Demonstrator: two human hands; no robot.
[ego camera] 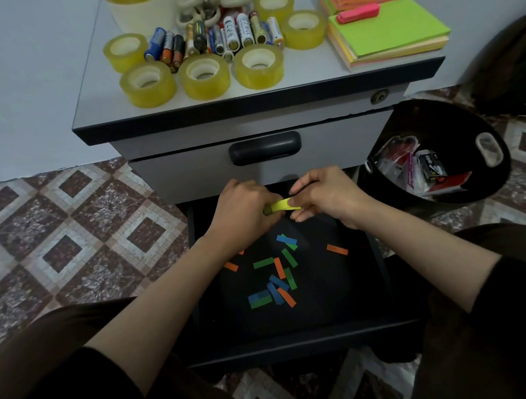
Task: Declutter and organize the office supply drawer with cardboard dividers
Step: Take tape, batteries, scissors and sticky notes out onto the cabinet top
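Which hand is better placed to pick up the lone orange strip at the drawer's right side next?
Probably the right hand: the orange strip lies on its side of the drawer; the left hand would have to cross over. Both hold the yellow strip now.

i can read no text for sure. the batteries (pixel 231 33) on the cabinet (pixel 100 114) carry print too small and blurred to make out, and so does the dark box (pixel 434 168) in the bin (pixel 467 116).
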